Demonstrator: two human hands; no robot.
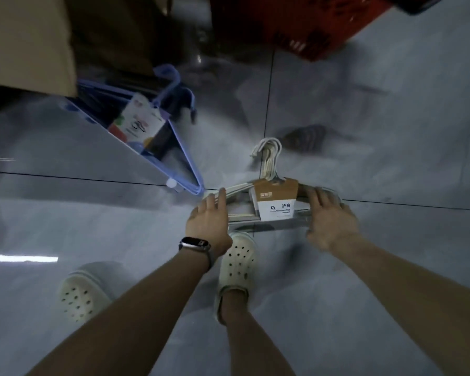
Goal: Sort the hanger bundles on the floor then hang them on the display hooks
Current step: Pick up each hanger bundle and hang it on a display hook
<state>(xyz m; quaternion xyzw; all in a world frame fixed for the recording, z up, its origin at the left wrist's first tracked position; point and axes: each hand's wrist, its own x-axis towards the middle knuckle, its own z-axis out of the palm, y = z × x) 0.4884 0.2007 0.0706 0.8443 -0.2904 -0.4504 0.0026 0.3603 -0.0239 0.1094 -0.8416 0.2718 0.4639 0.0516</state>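
A bundle of white hangers (269, 158) with a brown and white paper label lies on the grey tiled floor in front of me, hooks pointing away. My left hand (209, 221) rests on the bundle's left shoulder with fingers extended. My right hand (330, 218) covers the right shoulder, fingers laid over it. A second bundle of blue hangers (174, 156) with a colourful card lies on the floor to the upper left, partly under a cardboard box.
A large cardboard box (30, 42) stands at the upper left and a red plastic basket (296, 23) at the top centre. My two feet in white perforated clogs (236, 259) are just behind the white bundle.
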